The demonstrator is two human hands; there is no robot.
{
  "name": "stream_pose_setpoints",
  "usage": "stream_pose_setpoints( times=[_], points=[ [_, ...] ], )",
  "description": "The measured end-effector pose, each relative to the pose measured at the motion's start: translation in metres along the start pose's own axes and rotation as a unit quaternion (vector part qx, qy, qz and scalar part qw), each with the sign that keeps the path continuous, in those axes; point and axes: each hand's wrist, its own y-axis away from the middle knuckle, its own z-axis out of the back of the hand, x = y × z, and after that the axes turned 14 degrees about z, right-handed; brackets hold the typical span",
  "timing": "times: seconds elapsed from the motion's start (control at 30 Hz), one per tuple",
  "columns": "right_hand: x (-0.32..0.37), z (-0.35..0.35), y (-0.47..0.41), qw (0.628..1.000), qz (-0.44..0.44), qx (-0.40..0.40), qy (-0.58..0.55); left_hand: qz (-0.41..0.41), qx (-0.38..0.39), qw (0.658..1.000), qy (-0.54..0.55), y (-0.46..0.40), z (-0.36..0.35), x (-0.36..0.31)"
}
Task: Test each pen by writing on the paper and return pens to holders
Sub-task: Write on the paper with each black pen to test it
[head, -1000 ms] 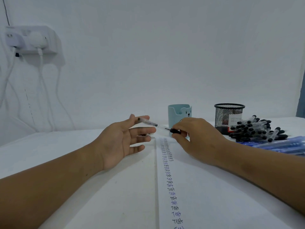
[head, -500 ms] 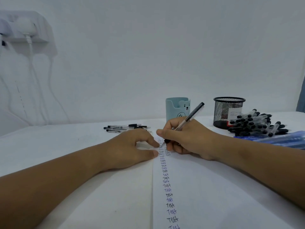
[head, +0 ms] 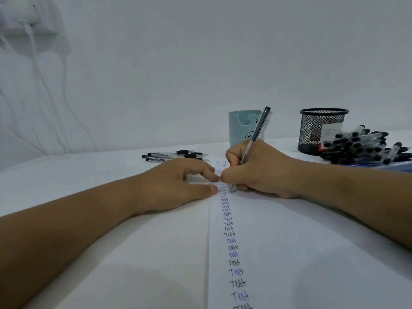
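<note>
My right hand (head: 258, 172) grips a clear pen (head: 256, 136) with a black cap posted on its upper end. The pen leans up to the right, and its tip is hidden behind my fingers at the top of a column of "Test" words on the white paper (head: 289, 253). My left hand (head: 176, 186) lies flat with fingertips pressing the paper's left edge, just beside the right hand. A pale blue holder (head: 242, 128) stands behind my right hand. A black mesh holder (head: 316, 130) stands to its right.
Three or so capped pens (head: 176, 155) lie on the white table behind my left hand. A pile of several black-capped pens (head: 365, 144) lies right of the mesh holder on a blue packet (head: 399, 166). A wall socket with white cables (head: 26, 25) is at the upper left.
A second ago both hands held the pen in the air. Now the left hand is down on the paper's edge and the right hand holds the pen in a writing grip at the paper.
</note>
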Motion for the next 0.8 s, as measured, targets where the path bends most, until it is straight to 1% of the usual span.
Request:
stream_pose_setpoints(
  times=[0.27,0.47,0.63,0.8],
  points=[
    [-0.0036,-0.0003,-0.0007,1.0,0.0,0.001,0.007,-0.001,0.007,1.0,0.001,0.0001,-0.0001,0.0001],
    [0.0001,-0.0009,-0.0006,1.0,-0.003,0.027,-0.001,0.002,0.006,1.0,0.003,0.0011,0.0004,0.0007],
    [-0.0018,0.0002,-0.0005,1.0,-0.005,0.012,-0.006,0.001,0.005,1.0,-0.004,0.0002,0.0001,0.0004],
    [-0.0001,-0.0013,0.0005,1.0,0.008,0.011,0.019,0.004,0.005,1.0,-0.005,0.0018,-0.0003,-0.0004]
  ],
)
